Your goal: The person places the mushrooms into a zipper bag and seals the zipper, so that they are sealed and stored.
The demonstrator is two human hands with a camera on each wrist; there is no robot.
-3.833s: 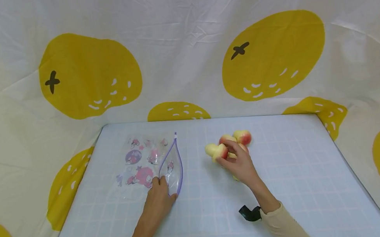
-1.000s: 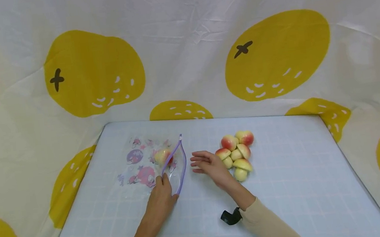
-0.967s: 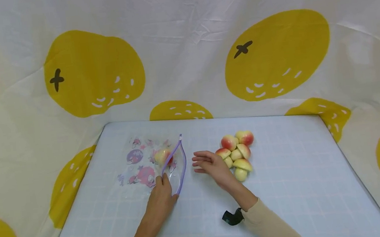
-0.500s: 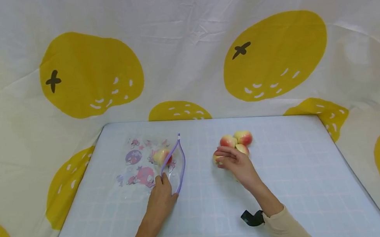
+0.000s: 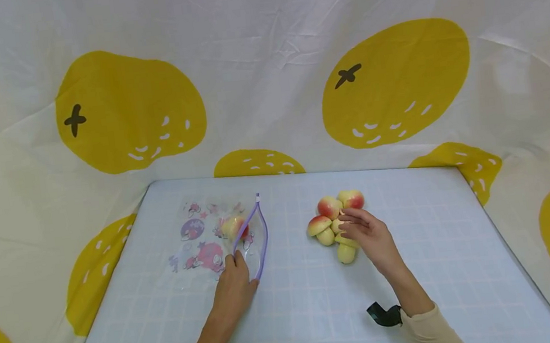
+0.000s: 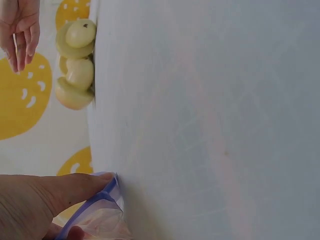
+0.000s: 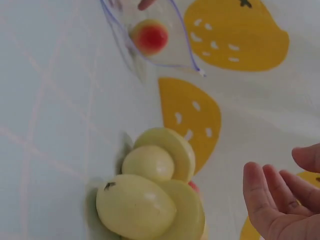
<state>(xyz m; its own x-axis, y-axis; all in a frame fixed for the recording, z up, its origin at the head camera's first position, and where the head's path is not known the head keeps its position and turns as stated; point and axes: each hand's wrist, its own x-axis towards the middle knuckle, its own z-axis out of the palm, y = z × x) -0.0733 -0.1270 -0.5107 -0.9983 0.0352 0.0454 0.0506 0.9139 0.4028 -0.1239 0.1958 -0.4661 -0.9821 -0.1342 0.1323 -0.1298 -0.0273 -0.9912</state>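
A clear zip bag point(image 5: 192, 229) with pink and purple prints lies on the left of the table, its purple-edged mouth gaping to the right. My left hand point(image 5: 234, 289) pinches the near end of that mouth, thumb point(image 6: 82, 190) along the purple strip. Inside the bag rests one toy mushroom point(image 7: 150, 37), yellow with a red-tinged cap. To the right, several similar mushrooms point(image 5: 319, 225) sit in a cluster. Above the cluster's right side hovers my right hand point(image 5: 376, 242), fingers loosely bent and nothing between them; it partly covers the nearer mushrooms point(image 5: 346, 251).
A table point(image 5: 303, 327) with a pale checked cover carries everything. White cloth printed with large yellow fruit point(image 5: 397, 81) hangs behind it and at both sides. Each wrist wears a black camera mount point(image 5: 384, 314).
The right hand carried a mushroom earlier, and that mushroom is now in the bag. Since then the hand has moved back right, over the cluster. The left hand stays at the bag's mouth.
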